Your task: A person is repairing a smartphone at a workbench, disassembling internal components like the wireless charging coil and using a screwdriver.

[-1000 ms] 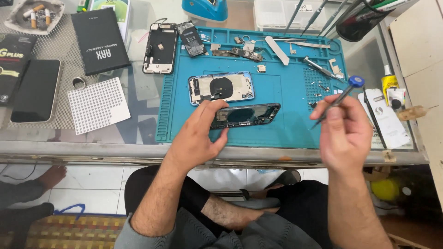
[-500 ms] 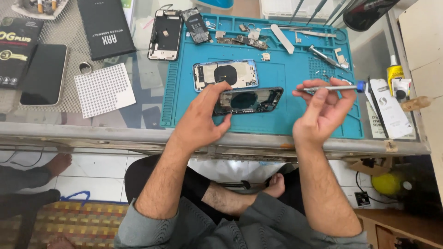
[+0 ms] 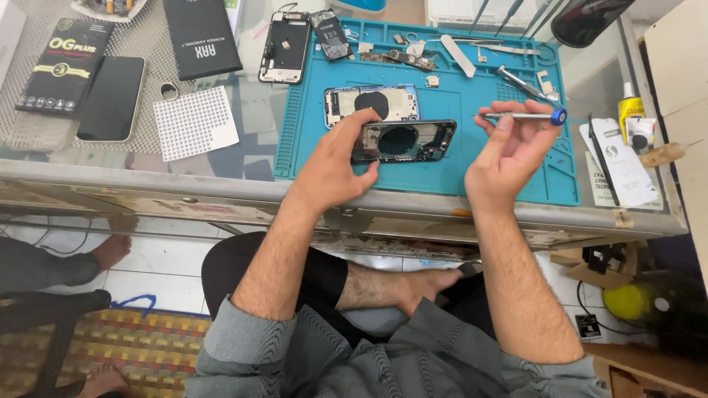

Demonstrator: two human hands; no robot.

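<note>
the left hand (image 3: 333, 168) holds a dark phone housing (image 3: 402, 141), an empty rear shell with a round cutout in its middle, lifted a little above the blue repair mat (image 3: 442, 173) near the mat's front edge; its grip is closed on the shell's left end, thumb under one long edge and fingers over the other. the shell looks light and stiff but thin-walled, with small fragile parts probably inside the frame, so it is best held by the outer rim, as here, not by the open inside. the right hand (image 3: 509, 151) pinches a slim silver screwdriver (image 3: 520, 116) with a blue cap, held level between thumb and fingertips, its tip pointing left toward the shell but apart from it; the tool is light, smooth and could roll in the fingers. just behind the shell lies a second, silver phone housing (image 3: 371, 104) flat on the mat. further back are an opened phone (image 3: 285, 46), a white pry tool (image 3: 459, 55) and small loose parts. on the glass table (image 3: 254, 121) to the left sit a dark phone (image 3: 112, 98), a white dotted sheet (image 3: 195, 122) and two black boxes
</note>
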